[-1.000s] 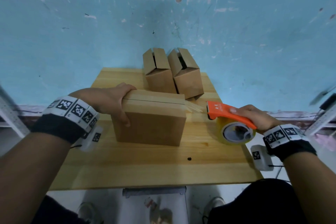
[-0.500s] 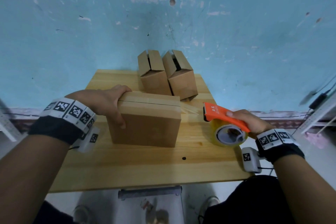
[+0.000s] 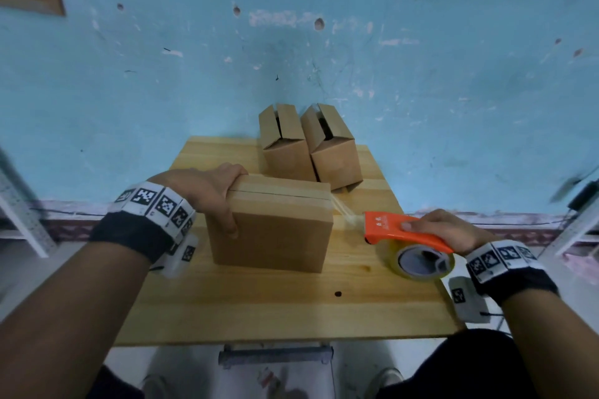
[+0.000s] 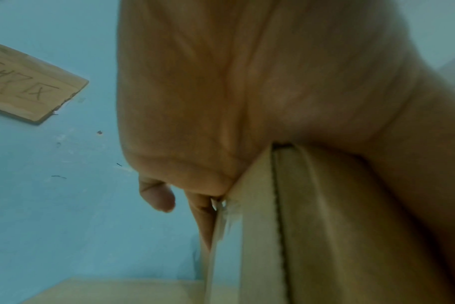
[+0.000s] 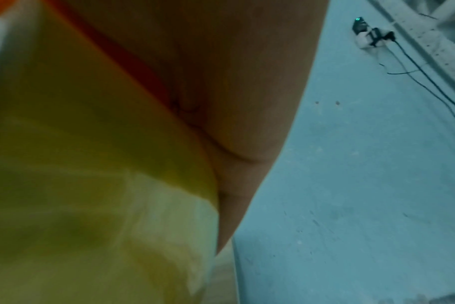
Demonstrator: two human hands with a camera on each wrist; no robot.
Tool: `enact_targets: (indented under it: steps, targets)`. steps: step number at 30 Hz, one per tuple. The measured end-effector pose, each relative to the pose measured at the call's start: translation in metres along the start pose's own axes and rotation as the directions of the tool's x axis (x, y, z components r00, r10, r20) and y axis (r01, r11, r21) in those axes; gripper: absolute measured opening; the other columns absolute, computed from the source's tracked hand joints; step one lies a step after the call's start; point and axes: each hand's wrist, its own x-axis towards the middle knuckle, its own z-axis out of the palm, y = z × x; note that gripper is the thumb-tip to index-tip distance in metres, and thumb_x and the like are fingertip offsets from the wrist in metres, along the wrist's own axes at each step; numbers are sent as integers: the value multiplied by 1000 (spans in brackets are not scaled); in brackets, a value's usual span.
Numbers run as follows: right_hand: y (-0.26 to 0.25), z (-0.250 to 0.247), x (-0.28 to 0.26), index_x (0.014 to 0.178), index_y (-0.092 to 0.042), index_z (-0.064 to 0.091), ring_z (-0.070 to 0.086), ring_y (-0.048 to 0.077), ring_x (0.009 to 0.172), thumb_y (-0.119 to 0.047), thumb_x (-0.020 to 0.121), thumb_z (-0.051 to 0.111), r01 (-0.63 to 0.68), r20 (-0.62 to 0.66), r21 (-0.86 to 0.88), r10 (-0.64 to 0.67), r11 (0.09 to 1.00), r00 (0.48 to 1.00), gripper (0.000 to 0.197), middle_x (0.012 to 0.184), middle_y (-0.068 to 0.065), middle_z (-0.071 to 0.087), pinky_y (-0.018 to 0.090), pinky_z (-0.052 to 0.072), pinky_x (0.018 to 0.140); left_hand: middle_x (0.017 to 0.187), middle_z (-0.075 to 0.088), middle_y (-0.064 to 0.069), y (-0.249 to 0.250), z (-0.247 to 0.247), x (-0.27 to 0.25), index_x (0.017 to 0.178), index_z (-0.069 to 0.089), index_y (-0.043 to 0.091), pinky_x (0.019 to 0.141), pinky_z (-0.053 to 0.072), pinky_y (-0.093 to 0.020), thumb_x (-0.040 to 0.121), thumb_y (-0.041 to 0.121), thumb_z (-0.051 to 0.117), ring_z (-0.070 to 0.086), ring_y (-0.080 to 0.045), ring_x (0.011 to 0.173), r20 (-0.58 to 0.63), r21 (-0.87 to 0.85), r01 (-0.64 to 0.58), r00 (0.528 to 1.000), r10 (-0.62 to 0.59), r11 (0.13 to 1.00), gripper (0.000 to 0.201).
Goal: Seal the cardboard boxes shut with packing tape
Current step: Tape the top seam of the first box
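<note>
The box being sealed sits on the tabletop, held at its left end by the left hand: the fingers lie over the top edge and the thumb presses the near face, so they are clamped on the cardboard. A band of tape already covers the top seam. From the box's right corner a twisted, bunched strand of tape stretches to the dispenser, which the right hand grips by its orange handle, a finger laid along the top and the rest hidden under it. The yellowish roll hangs below that hand, close above the tabletop.

Beyond the left fingers, near the wall, two smaller boxes stand with their flaps still gaping, so most of the job seems to remain.

The strand looks roped rather than flat. If it is pulled harder without being cut on the blade, it could peel the taped end off the box corner or drag the box out from under the left fingers. A slack cut might leave a loose tail that sticks to itself instead of down the side.
</note>
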Motion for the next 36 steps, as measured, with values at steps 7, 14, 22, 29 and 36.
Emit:
enact_targets:
  steps: [7, 14, 22, 29, 36]
  targets:
    - [-27, 5, 12, 58, -15, 64, 56, 10, 45, -73, 55, 71, -65, 22, -228, 72, 971, 997, 59, 52, 0, 61, 22, 43, 56, 118, 41, 15, -2, 3, 0, 135, 27, 37, 98, 46, -44, 59, 38, 92, 48, -17, 110, -8, -46, -27, 1000, 27, 999, 100]
    - [-47, 25, 27, 59, -17, 66, 57, 16, 56, -74, 67, 68, -82, 1, -366, 88, 927, 996, 57, 54, -2, 61, 29, 45, 67, 122, 40, 10, -4, 5, 7, 137, 28, 31, 97, 49, -41, 58, 31, 94, 47, -18, 112, 2, -67, -42, 999, 42, 997, 103]
    - [-61, 40, 36, 68, -15, 63, 56, 14, 52, -73, 59, 72, -26, -178, -432, -57, 901, 982, 60, 53, -3, 58, 29, 43, 56, 119, 38, 7, 2, 2, 14, 137, 30, 29, 90, 51, -43, 51, 31, 94, 47, -21, 109, 16, 1, -10, 1000, 10, 1000, 107]
    - [-70, 48, 29, 68, -3, 65, 56, 15, 49, -56, 67, 80, -12, -247, -405, -96, 914, 964, 55, 52, 1, 57, 25, 41, 51, 122, 35, 6, -1, 6, 17, 143, 25, 44, 95, 49, -49, 39, 41, 91, 44, -25, 114, -4, -34, -43, 999, 43, 998, 124]
    - [-85, 66, 28, 76, -12, 65, 69, 17, 54, -57, 66, 79, -4, -312, -498, -175, 867, 934, 49, 64, 2, 70, 39, 60, 55, 126, 32, 2, -7, 5, 20, 148, 21, 47, 96, 48, -46, 51, 30, 92, 41, -27, 116, -41, -84, -25, 999, 22, 996, 121]
